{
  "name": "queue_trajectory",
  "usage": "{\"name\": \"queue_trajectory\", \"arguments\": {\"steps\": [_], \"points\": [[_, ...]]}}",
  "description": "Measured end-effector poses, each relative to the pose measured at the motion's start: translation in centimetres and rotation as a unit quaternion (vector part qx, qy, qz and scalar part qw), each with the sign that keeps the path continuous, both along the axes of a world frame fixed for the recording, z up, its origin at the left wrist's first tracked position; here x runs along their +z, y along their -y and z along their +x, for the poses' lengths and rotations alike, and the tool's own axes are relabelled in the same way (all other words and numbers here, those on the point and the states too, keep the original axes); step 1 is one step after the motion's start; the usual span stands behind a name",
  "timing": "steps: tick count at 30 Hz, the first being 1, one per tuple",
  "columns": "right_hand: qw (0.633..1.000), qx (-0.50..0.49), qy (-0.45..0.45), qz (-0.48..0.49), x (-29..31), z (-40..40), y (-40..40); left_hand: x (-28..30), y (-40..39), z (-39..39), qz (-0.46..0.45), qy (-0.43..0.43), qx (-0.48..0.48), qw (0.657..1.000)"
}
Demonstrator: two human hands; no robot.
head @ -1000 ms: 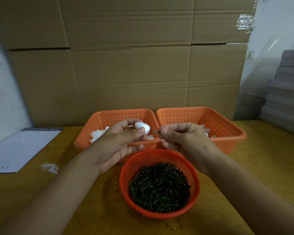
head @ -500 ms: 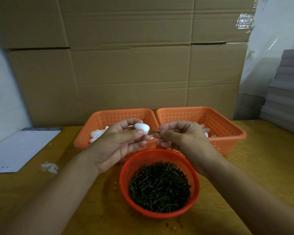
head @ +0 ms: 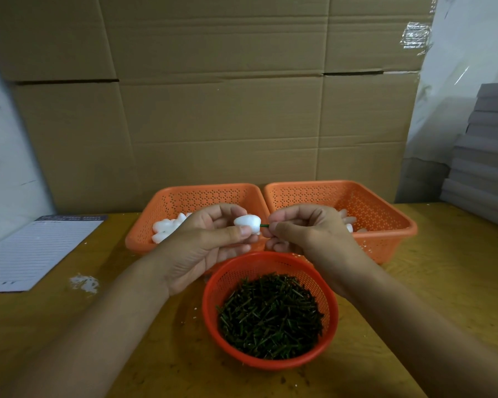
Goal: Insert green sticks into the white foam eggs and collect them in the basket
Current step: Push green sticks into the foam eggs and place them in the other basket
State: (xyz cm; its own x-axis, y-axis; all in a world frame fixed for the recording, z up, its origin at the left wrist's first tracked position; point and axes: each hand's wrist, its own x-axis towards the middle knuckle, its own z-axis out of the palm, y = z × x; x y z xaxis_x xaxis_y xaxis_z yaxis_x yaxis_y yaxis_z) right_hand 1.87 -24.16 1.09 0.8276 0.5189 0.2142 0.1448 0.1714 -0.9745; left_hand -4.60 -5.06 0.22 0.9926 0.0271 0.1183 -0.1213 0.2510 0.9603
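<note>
We hold a white foam egg point(head: 247, 222) pinched between the thumb and curled fingers of our left hand point(head: 206, 245), above the middle of the wooden table point(head: 443, 282). Our right hand point(head: 308, 234) pinches a green stick point(head: 264, 225) whose tip meets the egg's right end; most of the stick is hidden inside our fingers, and how deep it sits in the foam is hard to make out. Below our hands, near the table's front edge, a round red basket point(head: 270, 360) holds a heap of green sticks point(head: 270, 314). Toward the back edge stand two orange baskets side by side: the left basket point(head: 196, 196) shows loose eggs point(head: 166, 229), the right basket point(head: 385, 214) a few more eggs point(head: 348, 222), largely blocked by our right hand. A lined notepad point(head: 32, 254) runs off the table's left edge.
</note>
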Motion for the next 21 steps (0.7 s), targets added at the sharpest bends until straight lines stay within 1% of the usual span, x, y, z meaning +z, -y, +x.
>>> {"name": "queue_trajectory", "arguments": {"steps": [8,21], "points": [[1.000,0.004,0.006,-0.001,-0.10,-0.04,-0.01,-0.19,0.22,0.06,-0.014,-0.001,0.008,1.000],[0.999,0.002,0.027,-0.032,-0.45,0.48,0.02,-0.22,0.50,-0.12,0.048,0.004,0.019,0.999]]}}
